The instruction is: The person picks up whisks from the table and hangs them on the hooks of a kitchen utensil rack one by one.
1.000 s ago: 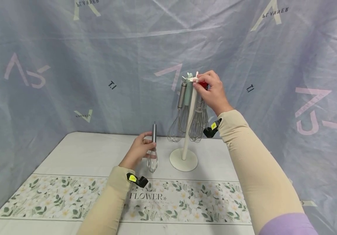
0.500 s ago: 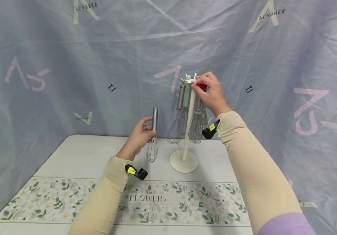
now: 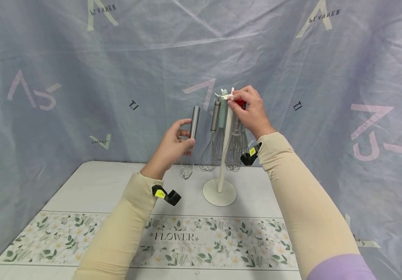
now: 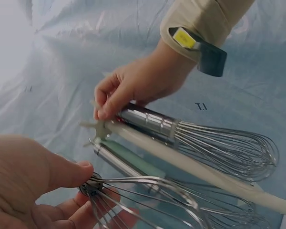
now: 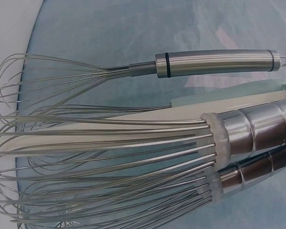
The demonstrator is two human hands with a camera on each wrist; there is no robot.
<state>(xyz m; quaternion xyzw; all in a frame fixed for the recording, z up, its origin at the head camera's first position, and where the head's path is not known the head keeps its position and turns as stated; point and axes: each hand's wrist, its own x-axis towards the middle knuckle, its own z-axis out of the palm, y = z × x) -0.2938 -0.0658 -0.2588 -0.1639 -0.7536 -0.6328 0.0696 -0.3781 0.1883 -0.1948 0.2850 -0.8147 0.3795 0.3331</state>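
Note:
My left hand [image 3: 176, 144] pinches a small steel whisk [image 3: 194, 123] near the lower end of its handle, wires pointing down, raised above the table to the left of the stand. A white whisk stand [image 3: 223, 161] carries several whisks hanging from its top hooks. One has a steel handle [image 3: 215, 116], another a pale green handle [image 3: 223, 112]. Two steel-handled whisks [image 5: 257, 126] hang on the right side. At the stand's top, my right hand [image 3: 251, 109] pinches a white hook with thumb and forefinger; something red [image 3: 240, 102] shows beneath the fingers.
A white table [image 3: 109, 182] lies below, with a floral printed strip [image 3: 186, 241] lettered FLOWER across its front. Grey-blue fabric [image 3: 134, 58] hangs behind and at both sides. The stand's round base [image 3: 220, 198] sits toward the back of the table.
The left hand has risen with its whisk and moved slightly right, nearer the stand's top. The right hand stays in place at the hooks.

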